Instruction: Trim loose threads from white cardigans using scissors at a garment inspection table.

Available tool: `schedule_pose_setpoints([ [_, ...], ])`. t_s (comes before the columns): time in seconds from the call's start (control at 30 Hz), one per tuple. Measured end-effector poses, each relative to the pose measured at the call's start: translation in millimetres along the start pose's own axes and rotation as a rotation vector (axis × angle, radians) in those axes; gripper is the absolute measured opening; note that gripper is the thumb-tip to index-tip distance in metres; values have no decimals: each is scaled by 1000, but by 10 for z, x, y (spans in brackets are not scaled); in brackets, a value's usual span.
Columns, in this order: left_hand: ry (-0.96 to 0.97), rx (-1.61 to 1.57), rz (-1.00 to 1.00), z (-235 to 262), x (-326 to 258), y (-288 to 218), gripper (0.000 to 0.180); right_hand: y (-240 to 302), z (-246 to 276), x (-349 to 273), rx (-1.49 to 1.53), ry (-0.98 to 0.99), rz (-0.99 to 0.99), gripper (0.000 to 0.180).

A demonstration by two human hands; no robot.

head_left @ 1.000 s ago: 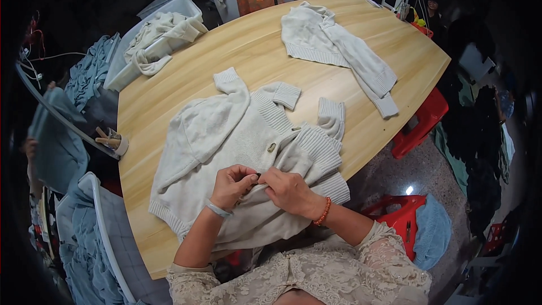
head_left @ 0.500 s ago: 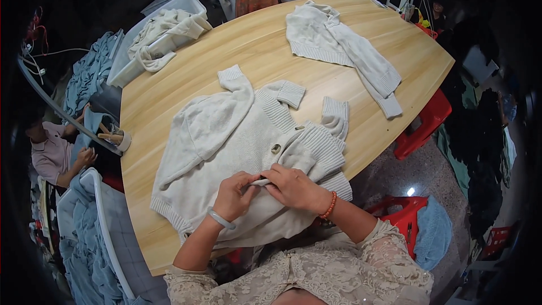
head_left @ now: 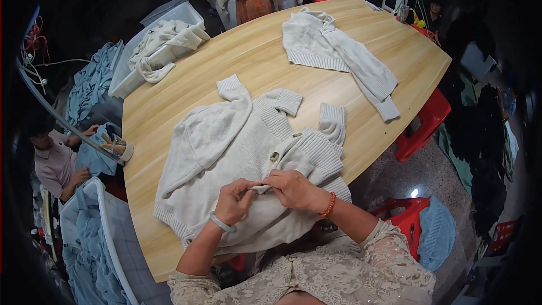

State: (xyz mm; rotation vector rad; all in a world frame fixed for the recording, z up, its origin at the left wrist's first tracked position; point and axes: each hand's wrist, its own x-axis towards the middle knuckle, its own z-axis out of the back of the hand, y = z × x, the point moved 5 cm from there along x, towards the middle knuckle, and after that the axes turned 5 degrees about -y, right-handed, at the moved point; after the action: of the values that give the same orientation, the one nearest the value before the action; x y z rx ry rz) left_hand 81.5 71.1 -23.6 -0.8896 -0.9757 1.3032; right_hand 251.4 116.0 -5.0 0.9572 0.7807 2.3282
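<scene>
A cream knitted cardigan [head_left: 237, 147] with ribbed cuffs and hem lies spread at the table's near edge. Its front shows a dark-centred button [head_left: 274, 156]. My left hand [head_left: 232, 199], with a pale bangle at the wrist, pinches a fold of the knit. Close against it, my right hand [head_left: 292, 189], wearing an orange bead bracelet, grips the same fold from the other side. The fingertips of both hands nearly meet; whether anything small sits between them is hidden.
Farther back on the wooden table [head_left: 237, 59] lies another cream sweater [head_left: 339, 45]. A white bin [head_left: 121, 76] of cream knits stands at the left edge, near a container of tools [head_left: 125, 149]. A co-worker [head_left: 53, 158] handles blue cloth. Red stools [head_left: 426, 124] stand right.
Both hands keep their pinch on the cardigan, with the fold between them turned a little. My view has shifted slightly. At left, the co-worker's blue cloth and hands have moved.
</scene>
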Motion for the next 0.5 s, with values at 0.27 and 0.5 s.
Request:
schedule_pose_setpoints([
  [0.27, 71, -72, 89, -36, -90, 64, 19, 140, -58, -101, 88, 12, 48, 18],
  [0.5, -49, 147, 119, 204, -56, -97, 16, -66, 307, -46, -298, 65, -104, 14],
])
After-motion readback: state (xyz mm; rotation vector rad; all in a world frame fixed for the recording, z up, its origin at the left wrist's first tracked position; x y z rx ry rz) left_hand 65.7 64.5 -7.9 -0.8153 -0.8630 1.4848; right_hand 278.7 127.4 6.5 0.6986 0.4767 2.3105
